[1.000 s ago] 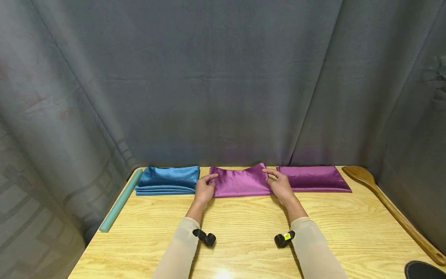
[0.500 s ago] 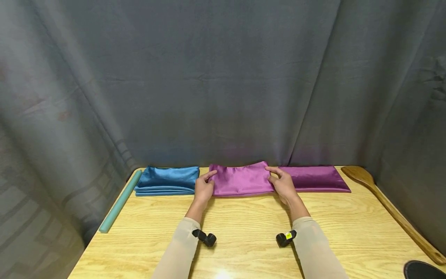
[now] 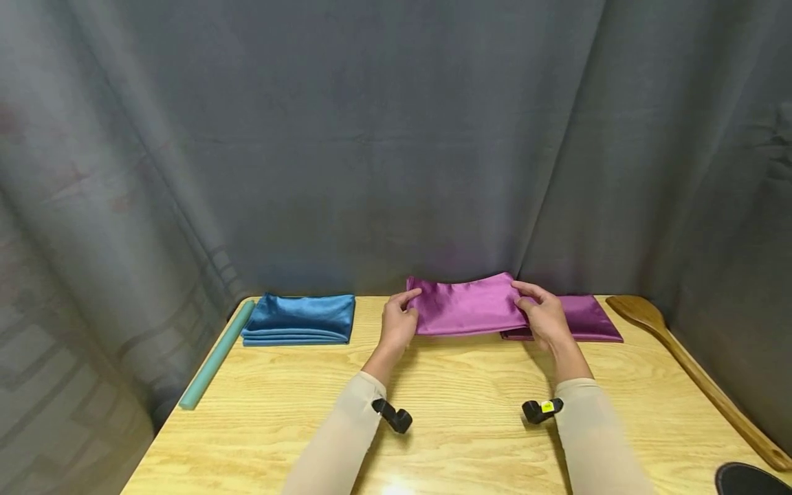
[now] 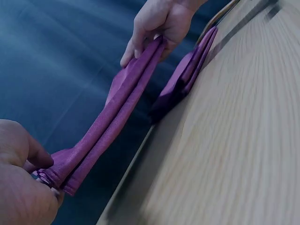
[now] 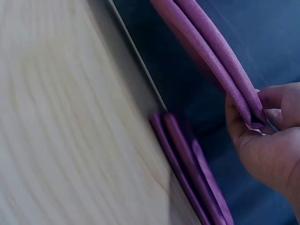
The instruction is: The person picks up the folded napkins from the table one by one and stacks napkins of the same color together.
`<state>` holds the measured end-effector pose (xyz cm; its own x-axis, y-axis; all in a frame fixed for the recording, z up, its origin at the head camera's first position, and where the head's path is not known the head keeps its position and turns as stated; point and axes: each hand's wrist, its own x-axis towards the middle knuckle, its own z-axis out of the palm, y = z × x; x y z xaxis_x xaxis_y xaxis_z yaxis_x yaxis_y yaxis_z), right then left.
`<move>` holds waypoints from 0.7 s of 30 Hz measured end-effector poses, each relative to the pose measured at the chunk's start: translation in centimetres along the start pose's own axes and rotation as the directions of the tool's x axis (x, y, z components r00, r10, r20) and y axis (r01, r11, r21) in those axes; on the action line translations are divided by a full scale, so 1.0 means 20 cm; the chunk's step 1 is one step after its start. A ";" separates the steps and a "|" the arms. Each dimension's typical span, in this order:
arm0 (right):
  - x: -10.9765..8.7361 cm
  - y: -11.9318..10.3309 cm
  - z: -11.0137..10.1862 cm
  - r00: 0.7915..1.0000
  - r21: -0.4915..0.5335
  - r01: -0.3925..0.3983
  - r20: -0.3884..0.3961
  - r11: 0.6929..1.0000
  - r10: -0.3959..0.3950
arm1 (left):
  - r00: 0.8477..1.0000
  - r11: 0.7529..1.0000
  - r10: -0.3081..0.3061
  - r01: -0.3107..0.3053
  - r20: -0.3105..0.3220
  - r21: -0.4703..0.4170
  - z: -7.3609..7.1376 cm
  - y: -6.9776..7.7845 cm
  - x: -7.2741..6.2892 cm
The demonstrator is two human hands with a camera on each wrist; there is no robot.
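A folded piece of shiny purple cloth (image 3: 467, 306) hangs above the table between both hands. My left hand (image 3: 398, 322) pinches its left end, and my right hand (image 3: 544, 317) pinches the right end. In the left wrist view the cloth's doubled folds run from one hand to the other, clear of the tabletop. A second folded purple cloth (image 3: 584, 317) lies flat at the table's back edge, partly covered in the head view by the right hand and the raised cloth. On the back left rests a stack of folded blue cloth (image 3: 300, 320).
A green rod (image 3: 216, 356) lies along the table's left edge. Along the right edge lies a long wooden spoon (image 3: 699, 371). A dark round object (image 3: 749, 480) shows at the front right corner. Grey curtains (image 3: 396, 137) stand behind the wooden table (image 3: 458, 412).
Both hands have lifted the middle purple cloth off the table and carried it to the right, so it now overlaps the second purple cloth in the head view. The blue stack has stayed put.
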<state>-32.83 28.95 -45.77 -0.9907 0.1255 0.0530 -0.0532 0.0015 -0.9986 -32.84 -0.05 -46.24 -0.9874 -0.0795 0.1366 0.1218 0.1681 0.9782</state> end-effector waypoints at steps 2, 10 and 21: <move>0.00 -0.01 -0.07 1.000 0.040 0.000 0.005 0.999 0.000 | 1.000 1.000 0.007 -0.007 0.011 0.009 0.06 0.02 0.00; 0.02 -0.02 -0.30 0.998 0.128 -0.028 -0.052 0.991 0.035 | 0.997 1.000 -0.022 0.021 0.076 0.006 0.30 0.08 0.02; 0.03 -0.04 -0.54 0.982 0.057 -0.130 -0.131 0.990 0.136 | 0.976 0.980 -0.069 0.104 0.205 -0.167 0.54 0.05 0.06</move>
<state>-32.10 39.79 -44.90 -0.9635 0.2539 -0.0845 0.0686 -0.0709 -0.9951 -35.00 10.64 -46.71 -0.9931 0.1123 0.0340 0.0333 -0.0079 0.9994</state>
